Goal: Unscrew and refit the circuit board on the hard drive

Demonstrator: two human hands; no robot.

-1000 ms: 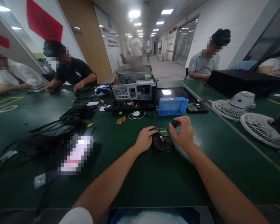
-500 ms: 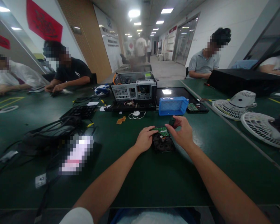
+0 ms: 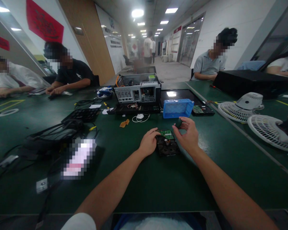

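Note:
On the green table in front of me lies a flat, dark opened device with a green circuit board at its far end and a few small wires in its middle. My left hand grips its left edge, fingertips reaching over the board's corner. Just off the device's far right corner, my right hand pinches a small dark, stubby object between thumb and fingers. It may be a short handle, but its kind is unclear. The right hand is apart from the board.
Beyond my hands stand a blue plastic bin and an opened computer case. Black cables and frames and a blurred-out lit phone lie left. White fan parts sit right. Several people sit around the table.
My right hand has lifted slightly away from the board, up and to the right, with the small dark object. My left hand and the device have stayed put.

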